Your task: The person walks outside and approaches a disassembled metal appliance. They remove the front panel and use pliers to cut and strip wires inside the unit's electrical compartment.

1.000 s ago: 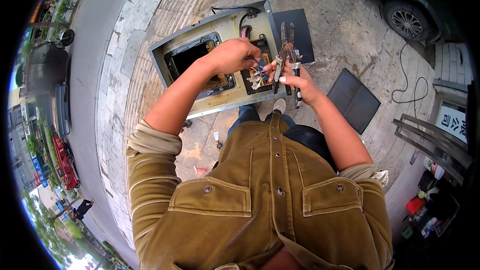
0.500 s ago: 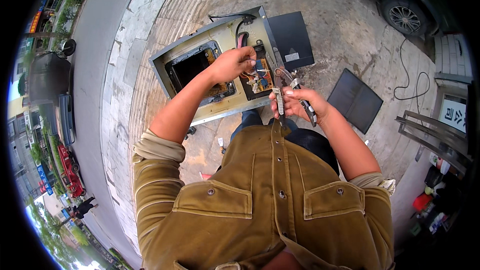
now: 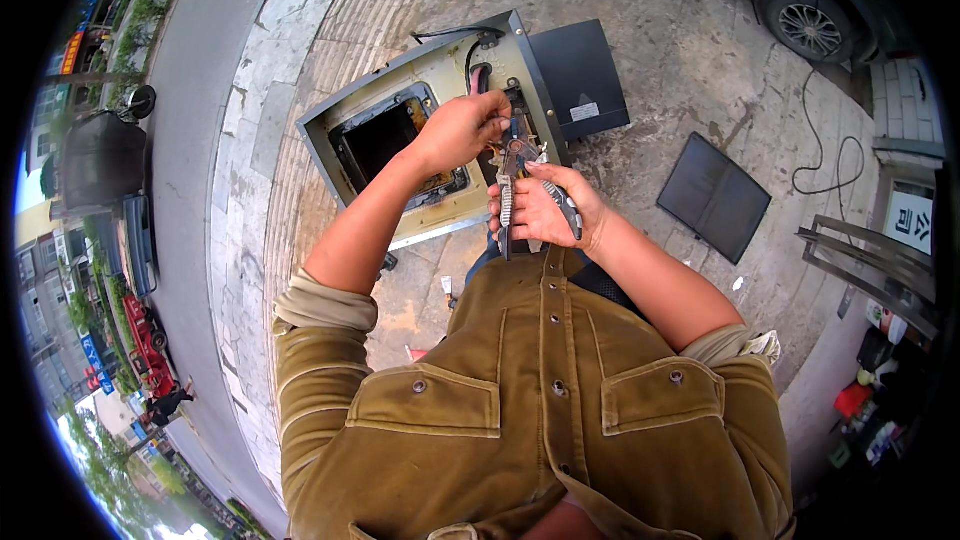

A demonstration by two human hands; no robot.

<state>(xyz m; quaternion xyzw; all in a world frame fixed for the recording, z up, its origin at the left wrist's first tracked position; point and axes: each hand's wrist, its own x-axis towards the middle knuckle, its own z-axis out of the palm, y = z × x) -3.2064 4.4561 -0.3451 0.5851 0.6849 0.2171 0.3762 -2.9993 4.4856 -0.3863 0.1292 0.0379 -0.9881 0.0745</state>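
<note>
My right hand is wrapped round the ridged handles of a pair of wire-stripping pliers, which are spread apart. The jaws point away from me, over the opened metal appliance casing, close to my left fingertips. My left hand is closed in a pinch above the casing's right part, on what looks like a thin wire; the fingers hide most of it. Beneath the tool a circuit board with wires is mostly covered. A pink-red wire bundle comes out of the casing just beyond my left hand.
A black cable lies along the casing's far edge. Beyond its right side rests a dark flat panel; another dark panel lies on the paving farther right. A parked vehicle's wheel and a metal frame stand at right.
My right hand has moved left with the pliers, bringing the jaws over the circuit board beside my left fingertips. My left hand has stayed nearly in place.
</note>
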